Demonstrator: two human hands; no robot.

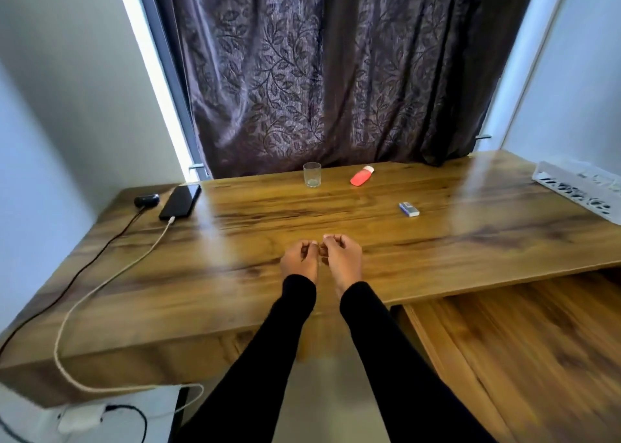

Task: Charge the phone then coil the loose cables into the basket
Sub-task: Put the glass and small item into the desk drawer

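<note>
Centrally, the left hand (pixel 300 258) and right hand (pixel 342 253) meet, fingers curled; what they pinch is unclear. Far left of them, the phone (pixel 180 201) lies lengthwise away, its white cable (pixel 111 274) plugged into the near end.

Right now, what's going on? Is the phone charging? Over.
Left hand and right hand curled together over desk, grip unclear. Phone plugged into pale cable. Basket far right. Nothing blocking.

Phone (pixel 180 202) on cable (pixel 100 284); basket (pixel 578 190) apart
</note>
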